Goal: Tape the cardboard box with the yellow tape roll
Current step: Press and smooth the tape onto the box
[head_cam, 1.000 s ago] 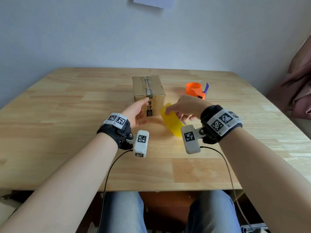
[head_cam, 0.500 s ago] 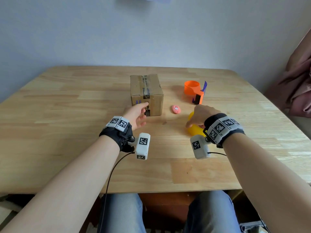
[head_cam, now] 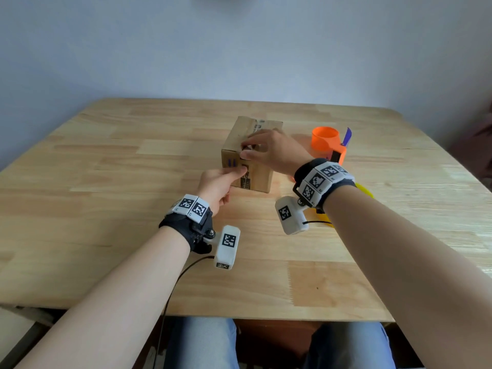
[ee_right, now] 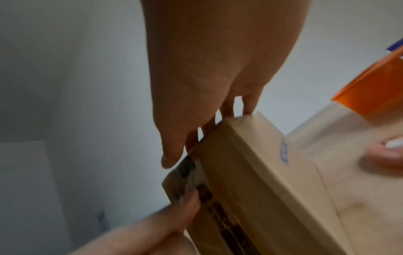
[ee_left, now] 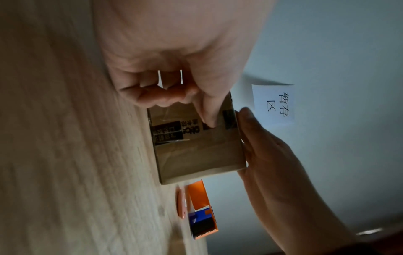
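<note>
The cardboard box [head_cam: 239, 137] stands in the middle of the table, an old printed strip across its top and front. My right hand [head_cam: 269, 153] lies on the box top with fingers straight [ee_left: 272, 155], thumb at the upper front edge. My left hand [head_cam: 226, 179] is at the box's front face: its thumb [ee_left: 209, 117] presses beside the black label while the other fingers are curled and hold nothing. The yellow tape roll [head_cam: 366, 191] lies on the table behind my right wrist, mostly hidden by it. No hand touches the roll.
An orange tape dispenser [head_cam: 326, 142] with a blue tab stands right of the box. A small pink object [ee_left: 182, 203] lies between box and dispenser. The wooden table [head_cam: 106, 195] stretches left and toward me. A paper note [ee_left: 274, 103] hangs on the wall.
My right hand set the yellow roll down at the right and moved up onto the box top. My left hand stayed at the box's front face.
</note>
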`<control>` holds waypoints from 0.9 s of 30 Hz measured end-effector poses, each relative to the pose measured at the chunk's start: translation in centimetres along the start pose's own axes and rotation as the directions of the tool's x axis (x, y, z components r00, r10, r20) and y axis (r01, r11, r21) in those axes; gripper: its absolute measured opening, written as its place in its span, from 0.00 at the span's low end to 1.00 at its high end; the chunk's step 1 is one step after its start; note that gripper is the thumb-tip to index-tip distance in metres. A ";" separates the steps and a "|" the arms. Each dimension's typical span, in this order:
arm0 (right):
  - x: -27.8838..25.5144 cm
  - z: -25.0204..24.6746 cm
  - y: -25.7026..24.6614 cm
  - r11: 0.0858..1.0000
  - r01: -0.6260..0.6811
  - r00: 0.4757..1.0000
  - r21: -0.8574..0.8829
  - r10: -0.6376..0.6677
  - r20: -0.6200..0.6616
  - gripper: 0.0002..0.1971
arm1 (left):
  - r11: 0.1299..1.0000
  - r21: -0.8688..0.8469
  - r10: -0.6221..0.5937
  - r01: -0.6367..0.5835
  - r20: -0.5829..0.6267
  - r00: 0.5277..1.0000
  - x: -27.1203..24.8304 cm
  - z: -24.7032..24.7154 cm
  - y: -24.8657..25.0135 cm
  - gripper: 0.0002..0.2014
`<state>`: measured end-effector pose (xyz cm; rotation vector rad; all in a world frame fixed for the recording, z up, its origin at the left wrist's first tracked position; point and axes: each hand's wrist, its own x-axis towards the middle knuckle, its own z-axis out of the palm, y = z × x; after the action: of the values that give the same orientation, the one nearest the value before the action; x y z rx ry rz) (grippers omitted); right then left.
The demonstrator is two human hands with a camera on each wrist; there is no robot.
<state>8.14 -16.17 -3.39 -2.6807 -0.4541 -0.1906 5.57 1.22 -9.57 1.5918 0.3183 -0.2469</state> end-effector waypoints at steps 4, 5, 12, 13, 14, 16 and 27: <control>-0.1 1.4 0.4 1.000 0.003 0.992 -0.025 -0.006 -0.123 0.21 | 0.999 0.022 0.027 -0.027 -0.017 0.999 0.4 0.0 -0.3 0.10; -0.1 1.8 0.4 0.999 0.004 0.989 -0.031 -0.009 -0.146 0.20 | 0.999 0.027 0.029 -0.029 -0.017 0.999 0.4 0.0 -0.3 0.10; -0.6 3.8 1.0 0.997 0.041 0.965 -0.058 -0.055 -0.255 0.22 | 0.994 0.101 0.028 -0.030 0.024 0.999 0.7 -0.6 0.0 0.08; -0.6 3.9 1.1 0.996 0.047 0.965 -0.070 -0.063 -0.254 0.23 | 0.990 0.138 0.026 -0.030 0.033 0.999 0.7 -0.9 0.2 0.10; -0.7 4.1 1.1 0.995 0.049 0.966 -0.087 -0.069 -0.249 0.24 | 0.983 0.181 0.026 -0.032 0.034 0.999 0.7 -1.2 0.5 0.12; -0.7 4.2 1.3 0.993 0.051 0.968 -0.106 -0.075 -0.241 0.27 | 0.969 0.239 0.055 -0.054 0.002 0.998 0.6 -1.8 1.3 0.16; -0.6 1.4 2.7 0.991 0.108 0.979 0.085 -0.091 -0.183 0.23 | 0.699 0.325 0.649 -0.637 0.085 0.756 0.7 -0.7 2.4 0.05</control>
<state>8.60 -18.06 -5.76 -2.5223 -0.5273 -0.4244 7.04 1.93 -7.48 1.9486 -0.2924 0.2969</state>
